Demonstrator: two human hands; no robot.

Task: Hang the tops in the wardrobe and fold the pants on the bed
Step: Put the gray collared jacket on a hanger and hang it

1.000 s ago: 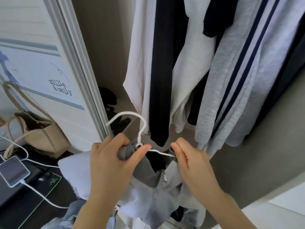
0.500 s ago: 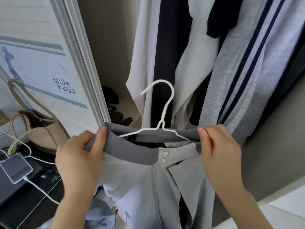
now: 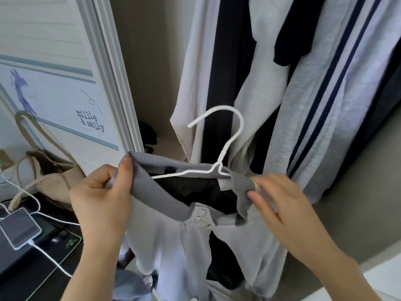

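Note:
A light grey top [image 3: 173, 235] with a darker ribbed collar [image 3: 156, 196] and heart buttons hangs in front of me, a white wire hanger [image 3: 225, 148] set inside its neck with the hook pointing up. My left hand [image 3: 102, 203] grips the collar's left end. My right hand [image 3: 280, 198] is blurred and pinches the crumpled right end of the collar beside the hanger's shoulder. The open wardrobe is just behind the top.
Clothes hang in the wardrobe: a white and black garment [image 3: 217, 72] and a grey one with navy stripes [image 3: 325, 94]. The wardrobe door frame [image 3: 112, 83] stands left. Lower left are a beige bag [image 3: 54, 181] and a charging phone [image 3: 19, 229].
The collar, bunched at first, was spread wide over the hanger and lifted. Now its right end has slumped and my right hand has shifted down and inward along it.

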